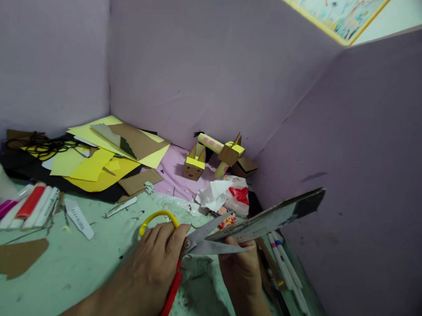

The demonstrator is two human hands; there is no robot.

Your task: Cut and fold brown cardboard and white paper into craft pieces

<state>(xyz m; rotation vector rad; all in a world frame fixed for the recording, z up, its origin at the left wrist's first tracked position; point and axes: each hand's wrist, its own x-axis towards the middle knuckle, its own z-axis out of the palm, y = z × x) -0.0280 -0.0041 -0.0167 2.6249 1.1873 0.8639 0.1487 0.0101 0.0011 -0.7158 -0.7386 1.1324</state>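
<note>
My left hand (158,259) is closed around a pair of scissors (206,241) with one yellow and one red handle loop. The steel blades are parted and point right, with the edge of a flat grey cardboard strip (271,216) between them. My right hand (242,269) is closed on the near end of that strip from below and holds it tilted up to the right, above the table. Most of the fingers of my right hand are hidden under the strip.
Yellow and brown paper sheets (104,156) lie at the back left beside black cord (43,144). Small cardboard figures (216,156) stand in the purple corner. A crumpled white and red bag (226,194), markers (25,206), pens (286,267) and a brown scrap (12,255) lie around.
</note>
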